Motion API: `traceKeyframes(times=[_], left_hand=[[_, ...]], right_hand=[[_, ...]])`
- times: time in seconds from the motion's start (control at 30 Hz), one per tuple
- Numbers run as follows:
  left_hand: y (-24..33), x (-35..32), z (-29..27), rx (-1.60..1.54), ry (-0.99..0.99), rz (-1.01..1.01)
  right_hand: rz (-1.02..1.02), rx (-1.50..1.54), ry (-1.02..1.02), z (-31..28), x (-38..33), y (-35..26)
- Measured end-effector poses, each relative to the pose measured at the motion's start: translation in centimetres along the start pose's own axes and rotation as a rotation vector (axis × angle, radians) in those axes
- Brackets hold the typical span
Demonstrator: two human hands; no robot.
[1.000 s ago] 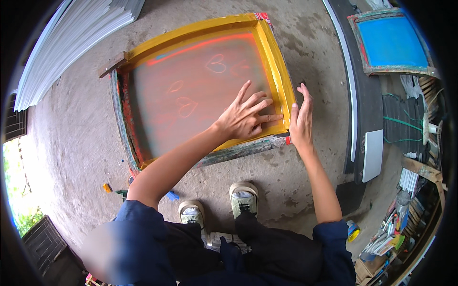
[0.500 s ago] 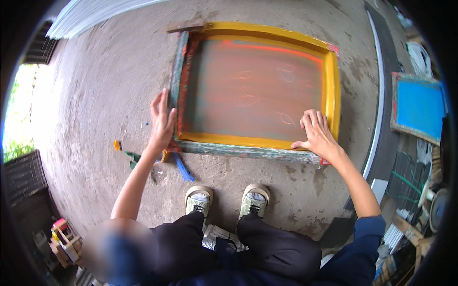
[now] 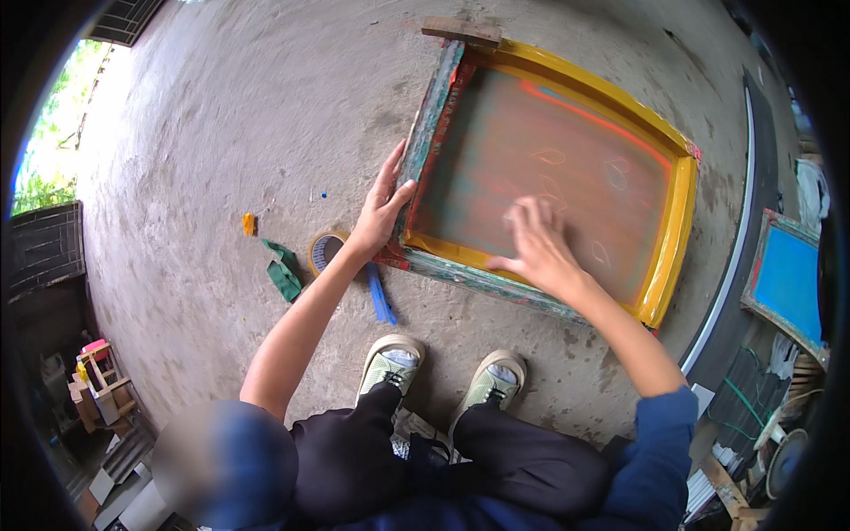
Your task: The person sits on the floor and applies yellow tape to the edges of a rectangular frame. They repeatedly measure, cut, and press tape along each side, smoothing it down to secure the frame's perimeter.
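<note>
A yellow-taped screen-printing frame [image 3: 670, 232] with an orange-red mesh lies flat on the concrete floor in front of me. My left hand [image 3: 382, 211] grips the frame's left rail near its near corner, thumb on the inner edge. My right hand [image 3: 537, 246] lies over the mesh by the near rail, fingers spread and blurred. My two shoes [image 3: 390, 365] stand just short of the frame.
A roll of tape [image 3: 324, 251], a blue strip [image 3: 381, 296], green scraps [image 3: 284, 273] and an orange bit [image 3: 249, 223] lie on the floor left of the frame. A second frame with blue mesh [image 3: 785, 277] leans at the right, beside a dark curved rail [image 3: 739, 265].
My right hand has come off the near right corner onto the mesh. My left hand stays on the left rail. The view has swung so the frame sits further right.
</note>
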State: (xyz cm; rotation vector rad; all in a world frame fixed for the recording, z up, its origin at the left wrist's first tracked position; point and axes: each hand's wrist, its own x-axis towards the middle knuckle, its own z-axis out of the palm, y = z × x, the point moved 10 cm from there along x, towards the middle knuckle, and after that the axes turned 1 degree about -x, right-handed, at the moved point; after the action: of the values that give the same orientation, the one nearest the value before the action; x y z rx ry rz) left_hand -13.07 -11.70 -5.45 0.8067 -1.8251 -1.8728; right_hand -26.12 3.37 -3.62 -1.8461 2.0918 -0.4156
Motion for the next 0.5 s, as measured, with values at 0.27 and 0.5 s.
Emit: traceKeyframes(times=[0.27, 0.5], left_hand=[[-0.6, 0.1, -0.1, 0.012, 0.045, -0.009], [-1.1, 0.0, -0.5, 0.018, 0.063, -0.01]], right_hand=[[0.179, 0.064, 0.039, 0.9, 1.7, -1.0], [0.082, 0.069, 0.074, 1.9, 4.5, -3.7]])
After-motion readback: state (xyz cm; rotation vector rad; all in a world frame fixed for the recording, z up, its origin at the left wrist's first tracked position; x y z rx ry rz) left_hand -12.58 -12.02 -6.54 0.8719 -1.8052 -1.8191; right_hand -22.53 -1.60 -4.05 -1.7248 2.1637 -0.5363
